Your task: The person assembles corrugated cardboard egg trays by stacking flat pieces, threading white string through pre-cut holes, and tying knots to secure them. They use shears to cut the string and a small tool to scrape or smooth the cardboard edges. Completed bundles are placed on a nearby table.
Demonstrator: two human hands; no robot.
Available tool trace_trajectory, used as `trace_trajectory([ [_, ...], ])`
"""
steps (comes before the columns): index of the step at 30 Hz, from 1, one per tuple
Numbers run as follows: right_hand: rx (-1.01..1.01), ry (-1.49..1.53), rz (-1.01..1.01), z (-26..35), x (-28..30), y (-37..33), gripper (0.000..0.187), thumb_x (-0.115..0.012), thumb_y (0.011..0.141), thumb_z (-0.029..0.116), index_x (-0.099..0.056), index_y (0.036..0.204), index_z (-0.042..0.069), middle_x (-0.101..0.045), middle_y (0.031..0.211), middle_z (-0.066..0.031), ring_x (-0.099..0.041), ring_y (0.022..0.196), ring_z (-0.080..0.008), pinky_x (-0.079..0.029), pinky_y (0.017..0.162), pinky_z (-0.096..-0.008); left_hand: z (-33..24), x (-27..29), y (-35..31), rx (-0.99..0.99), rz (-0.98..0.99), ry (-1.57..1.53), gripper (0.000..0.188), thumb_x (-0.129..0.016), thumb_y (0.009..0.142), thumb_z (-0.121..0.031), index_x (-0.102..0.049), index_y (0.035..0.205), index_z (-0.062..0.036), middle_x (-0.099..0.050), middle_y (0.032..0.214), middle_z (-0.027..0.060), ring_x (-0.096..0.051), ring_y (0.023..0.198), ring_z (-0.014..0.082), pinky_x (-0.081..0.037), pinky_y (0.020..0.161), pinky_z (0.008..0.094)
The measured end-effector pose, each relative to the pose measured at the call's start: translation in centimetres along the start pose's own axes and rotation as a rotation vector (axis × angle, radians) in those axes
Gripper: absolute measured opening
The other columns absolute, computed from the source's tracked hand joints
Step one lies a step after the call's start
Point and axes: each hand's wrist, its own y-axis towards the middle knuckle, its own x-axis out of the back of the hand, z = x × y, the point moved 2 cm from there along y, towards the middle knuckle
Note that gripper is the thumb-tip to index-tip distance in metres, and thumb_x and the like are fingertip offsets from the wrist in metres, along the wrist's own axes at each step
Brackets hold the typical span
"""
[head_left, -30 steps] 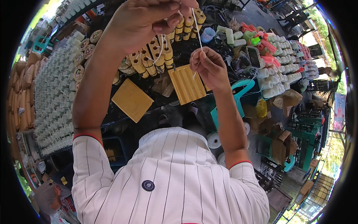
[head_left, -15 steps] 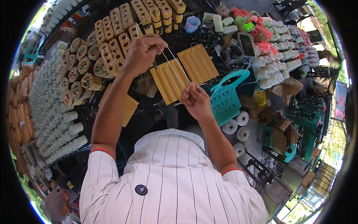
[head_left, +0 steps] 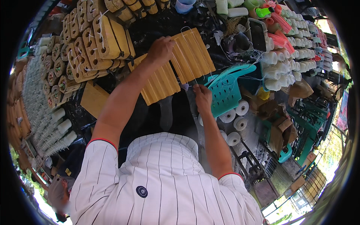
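Note:
Two yellow grooved slabs, which look like mould halves, lie side by side on the dark worktop. A white string (head_left: pixel 186 62) runs along a groove of the right slab (head_left: pixel 200 56). My left hand (head_left: pixel 161 50) is closed at that slab's upper left edge, pinching the string's far end; its fingertips are partly hidden. Just off the slab's near edge, my right hand (head_left: pixel 203 96) is closed on the string's near end. Below my left forearm lies the left slab (head_left: pixel 159 84), its grooves facing up and partly covered by the arm.
Tied yellow blocks with round holes (head_left: pixel 108 35) are stacked at left, beside rows of white cylinders (head_left: pixel 62 120). A teal perforated plastic piece (head_left: pixel 225 95) and white spools (head_left: pixel 233 138) stand right of my right hand. White rolls (head_left: pixel 275 71) fill the far right.
The string, held raised over the left slab before, now lies along the right slab. My left hand has moved right and lower, my right hand slightly right. The view has shifted.

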Motion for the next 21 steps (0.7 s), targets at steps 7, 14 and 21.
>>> trace_trajectory([
  [7, 0.068, -0.255, -0.004, 2.9, -0.2, 1.9, 0.034, -0.065, 0.1, 0.03, -0.077, 0.106, -0.001, -0.076, 0.093, -0.0222, -0.073, 0.087, -0.0378, -0.054, 0.078, -0.0424, 3.7, -0.7, 3.8, 0.008, 0.042, 0.032, 0.016, -0.067, 0.082, -0.001, -0.073, 0.096, -0.0017, -0.068, 0.099, 0.0165, -0.069, 0.097, 0.0395, -0.058, 0.085, 0.0482],
  [14, 0.112, -0.246, 0.04, 2.0, -0.2, 2.8, 0.031, -0.065, 0.1, 0.029, -0.076, 0.104, 0.0, -0.074, 0.091, -0.0241, -0.071, 0.086, -0.0434, -0.053, 0.077, -0.0447, 6.0, -1.8, 4.9, 0.128, 0.209, -0.094, 0.018, -0.066, 0.085, 0.001, -0.074, 0.101, 0.0001, -0.072, 0.1, 0.0203, -0.071, 0.092, 0.0401, -0.058, 0.083, 0.0455],
  [21, 0.058, -0.186, 0.065, 1.9, -0.4, 2.6, 0.036, -0.062, 0.105, 0.027, -0.073, 0.109, -0.006, -0.076, 0.09, -0.0127, -0.07, 0.084, -0.0185, -0.052, 0.079, -0.0334, 7.3, -1.4, 5.3, 0.239, 0.253, -0.232, 0.019, -0.069, 0.093, -0.011, -0.076, 0.106, 0.0006, -0.075, 0.091, 0.0182, -0.074, 0.085, 0.0299, -0.057, 0.077, 0.0398],
])
